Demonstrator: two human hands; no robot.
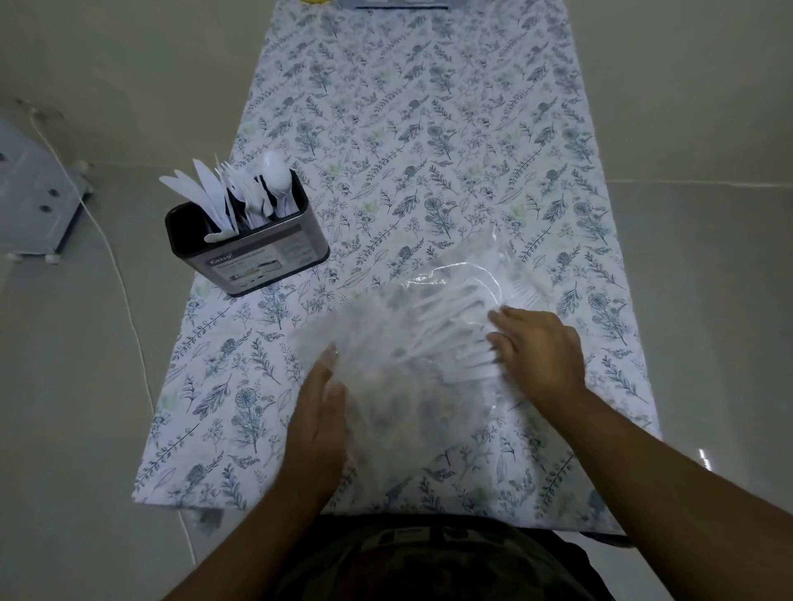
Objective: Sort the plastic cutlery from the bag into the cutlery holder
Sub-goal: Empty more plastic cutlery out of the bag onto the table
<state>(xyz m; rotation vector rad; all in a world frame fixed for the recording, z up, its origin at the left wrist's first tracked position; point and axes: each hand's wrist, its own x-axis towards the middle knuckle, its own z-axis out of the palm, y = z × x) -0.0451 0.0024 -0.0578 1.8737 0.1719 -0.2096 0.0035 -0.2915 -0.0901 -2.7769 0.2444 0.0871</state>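
Observation:
A clear plastic bag [412, 343] lies flat on the floral tablecloth [407, 128], with several white plastic cutlery pieces [450, 326] showing through it. My left hand [319, 420] rests with straight fingers on the bag's left edge. At the bag's right side, my right hand [536, 351] has its fingers spread over the cutlery handles; whether it pinches a piece I cannot tell. A dark metal cutlery holder [257, 253] stands at the table's left edge. It holds white knives [206, 193], forks [240, 188] and spoons [276, 176] in separate compartments.
The table is narrow, with pale floor on both sides. A grey stand base [30, 193] and a white cable [124, 300] lie on the floor to the left. A dark object [401, 4] sits at the table's far end.

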